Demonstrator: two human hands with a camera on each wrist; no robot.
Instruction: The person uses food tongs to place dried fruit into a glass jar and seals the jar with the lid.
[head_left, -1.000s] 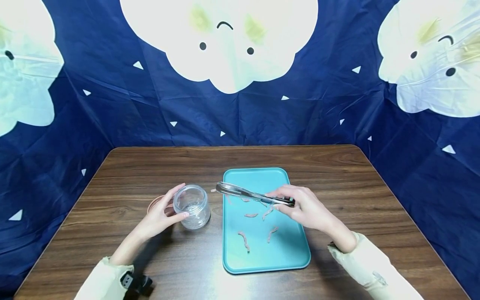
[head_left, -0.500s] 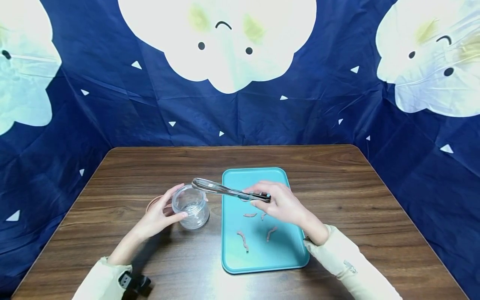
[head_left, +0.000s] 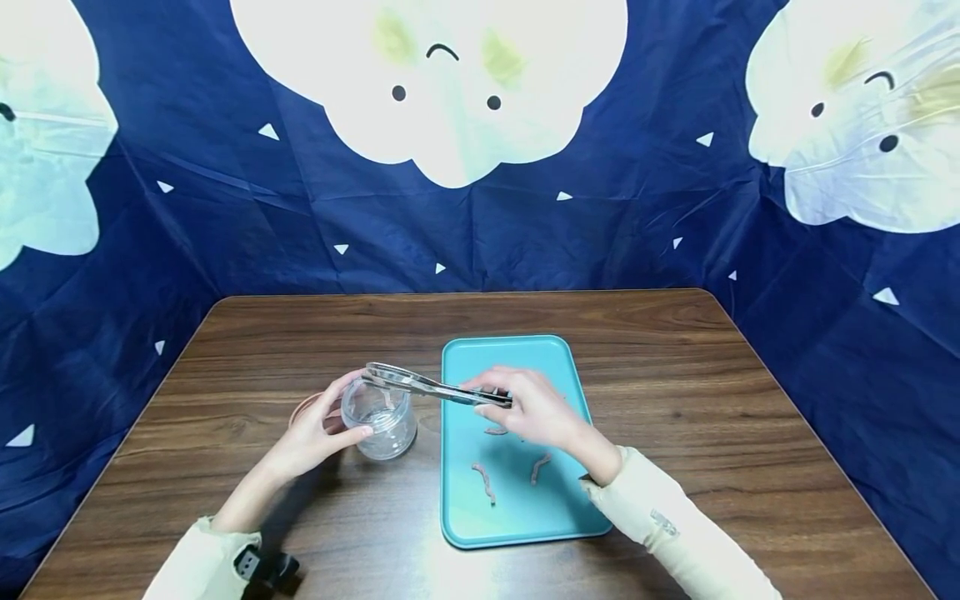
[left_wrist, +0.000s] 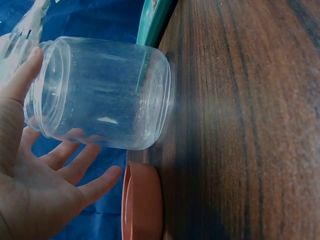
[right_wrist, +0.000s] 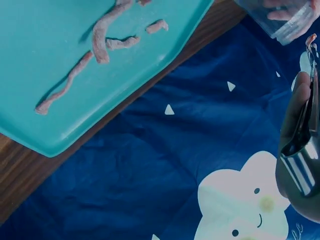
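Observation:
My left hand [head_left: 311,437] holds a clear jar [head_left: 388,437] near its rim, thumb on one side and fingers on the other. The jar stands upright and uncovered on the table. In my right hand [head_left: 534,410] is a pair of metal tongs [head_left: 420,384], their tips over the jar's mouth. A pink, meat-like strip [right_wrist: 311,41] shows at the tong tips in the right wrist view. Several similar strips [head_left: 484,483] lie on the turquoise tray [head_left: 525,525], some hidden beneath my right hand in the head view.
A coral-coloured round lid [left_wrist: 145,200] lies on the wooden table [head_left: 300,333] beside the jar, mostly behind my left hand in the head view. A blue cloth backdrop [head_left: 405,225] with clouds surrounds the table. Black wrist gear [head_left: 266,569] sits at my left cuff.
My right hand has moved left with the tongs, from above the tray to the jar's mouth. My left hand and the jar have stayed in place.

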